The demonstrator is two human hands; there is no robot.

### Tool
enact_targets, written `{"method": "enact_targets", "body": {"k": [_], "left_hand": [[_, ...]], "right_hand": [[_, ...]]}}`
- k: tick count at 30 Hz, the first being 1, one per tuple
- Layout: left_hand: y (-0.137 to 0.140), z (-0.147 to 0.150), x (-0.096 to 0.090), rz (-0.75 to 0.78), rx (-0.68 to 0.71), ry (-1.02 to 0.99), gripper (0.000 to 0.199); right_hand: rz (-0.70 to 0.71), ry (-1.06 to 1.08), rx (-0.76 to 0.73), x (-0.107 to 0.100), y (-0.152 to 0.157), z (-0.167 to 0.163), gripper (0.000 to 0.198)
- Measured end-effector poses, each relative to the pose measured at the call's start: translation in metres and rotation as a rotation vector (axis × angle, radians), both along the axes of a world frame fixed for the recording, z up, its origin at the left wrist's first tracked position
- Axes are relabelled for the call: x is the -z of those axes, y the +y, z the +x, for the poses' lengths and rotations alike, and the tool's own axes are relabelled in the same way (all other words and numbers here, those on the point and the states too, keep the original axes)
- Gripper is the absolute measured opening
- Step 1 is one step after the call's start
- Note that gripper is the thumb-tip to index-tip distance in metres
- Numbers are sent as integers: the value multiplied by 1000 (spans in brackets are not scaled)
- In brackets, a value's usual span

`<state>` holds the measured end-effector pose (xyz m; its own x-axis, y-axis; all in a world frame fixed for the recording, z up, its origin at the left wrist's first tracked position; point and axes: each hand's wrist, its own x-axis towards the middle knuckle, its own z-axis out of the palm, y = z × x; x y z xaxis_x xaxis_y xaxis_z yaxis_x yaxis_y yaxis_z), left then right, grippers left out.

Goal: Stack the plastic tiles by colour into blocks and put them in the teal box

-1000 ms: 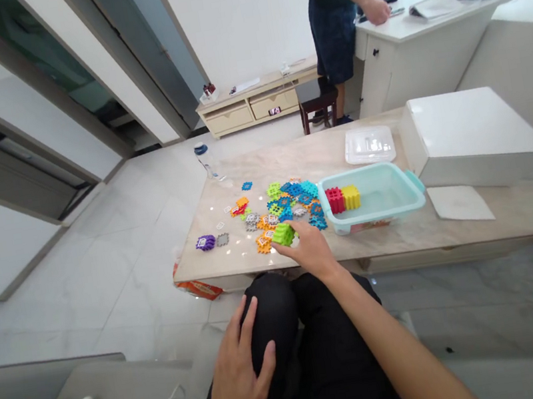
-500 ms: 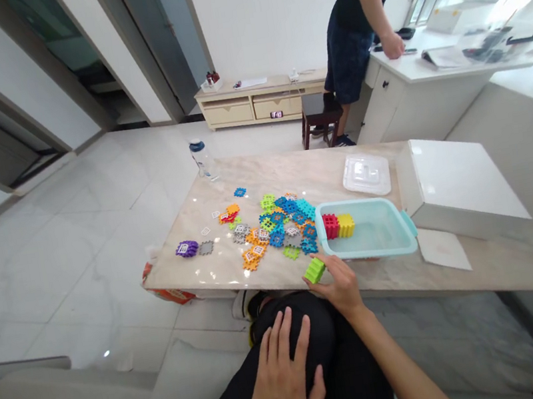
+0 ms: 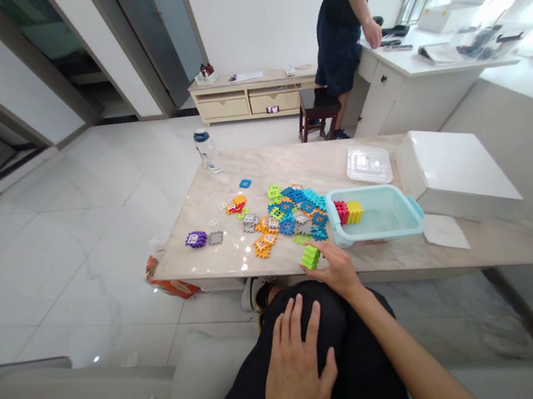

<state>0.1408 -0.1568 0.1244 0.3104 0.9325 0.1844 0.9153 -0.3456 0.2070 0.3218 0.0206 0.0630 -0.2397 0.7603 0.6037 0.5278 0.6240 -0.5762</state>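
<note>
My right hand pinches a green stack of interlocking plastic tiles at the table's front edge. Flat on my thigh lies my left hand, fingers spread and holding nothing. Just beyond the green stack is a loose pile of blue, green, orange and grey notched tiles. A light blue plastic bin stands to its right, with a red tile block and a yellow tile block inside at its left end. Purple tiles sit stacked at the table's left, beside a single grey tile.
A water bottle stands at the table's far left corner. Behind the bin lie a clear lid and a large white box. Another person stands beyond the table near a dark stool and a white desk.
The camera view has shifted slightly, so the table appears a little higher and further right. My right hand still holds the green stack, now turned a bit more upright. The left hand stays on my thigh.
</note>
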Motion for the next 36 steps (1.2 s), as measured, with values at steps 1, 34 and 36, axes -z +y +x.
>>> {"method": "enact_targets", "body": {"k": [1, 34, 36], "left_hand": [[-2, -2, 1, -10, 6, -4, 86], [-5, -94, -5, -324, -87, -703, 45], [24, -111, -5, -532, -223, -991, 44]], "right_hand": [[2, -15, -4, 2, 0, 0, 48], [-226, 194, 145, -39, -50, -45, 47], [-281, 206, 23, -55, -37, -55, 44]]}}
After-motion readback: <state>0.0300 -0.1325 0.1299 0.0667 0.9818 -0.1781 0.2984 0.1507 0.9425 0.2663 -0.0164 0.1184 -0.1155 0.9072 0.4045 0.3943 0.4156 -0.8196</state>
